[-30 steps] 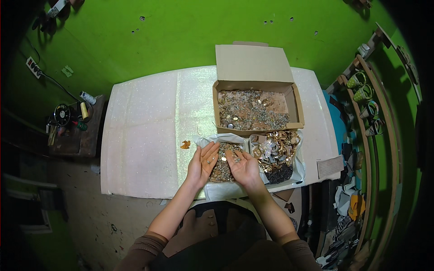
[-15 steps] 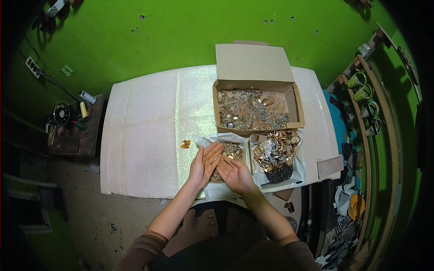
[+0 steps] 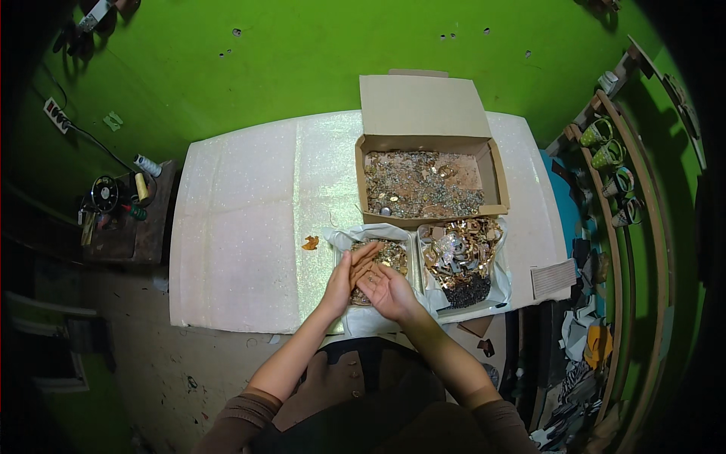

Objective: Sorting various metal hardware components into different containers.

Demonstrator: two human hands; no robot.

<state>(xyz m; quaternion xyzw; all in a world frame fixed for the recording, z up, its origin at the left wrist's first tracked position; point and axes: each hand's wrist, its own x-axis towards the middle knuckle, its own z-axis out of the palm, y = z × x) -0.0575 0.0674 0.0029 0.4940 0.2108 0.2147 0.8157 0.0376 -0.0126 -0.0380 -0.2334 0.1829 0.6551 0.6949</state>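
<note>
At nine o'clock, a dark side stand (image 3: 125,227) is sitting against the green wall (image 3: 249,68), carrying a white thread spool (image 3: 147,165) and small tools. Next to it, the desk (image 3: 242,242) under its pale glittery cover is stretching across the middle; a small orange scrap (image 3: 310,243) is lying on it just left of the trays.

At the centre, the left hand (image 3: 346,276) is reaching up from six o'clock, its grip narrow, fingers lying flat and close together over the left clear tray (image 3: 374,321) of small gold pieces (image 3: 392,256). Whether it is pinching anything cannot be told. The right hand (image 3: 386,287) is touching the left one, its grip wide with the palm turned up and cupped; a few tiny pieces seem to be resting on it, too small to be sure.

Toward three o'clock, the right clear tray (image 3: 499,291) is lying just beside the first, holding larger gold and silver ornaments (image 3: 457,250) and a heap of dark beads (image 3: 465,289). At twelve o'clock of both trays, an open cardboard box (image 3: 423,113) is holding a layer of mixed silvery bits (image 3: 420,185). Far right, curved wooden racks (image 3: 643,197) are holding green rolls.
</note>
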